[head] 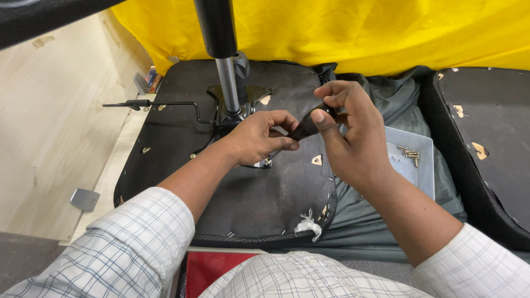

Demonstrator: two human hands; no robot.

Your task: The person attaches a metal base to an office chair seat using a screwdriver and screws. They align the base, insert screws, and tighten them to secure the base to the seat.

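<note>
Hands: left hand and right hand both pinch one black handle; two seat bases, one tray right.

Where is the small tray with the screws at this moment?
In the head view, the grey metal tray lies on the right side, on the grey-green cloth, just behind the right hand, between the two black seat undersides.

Yellow cloth, grey tray of screws, second seat pad
</note>
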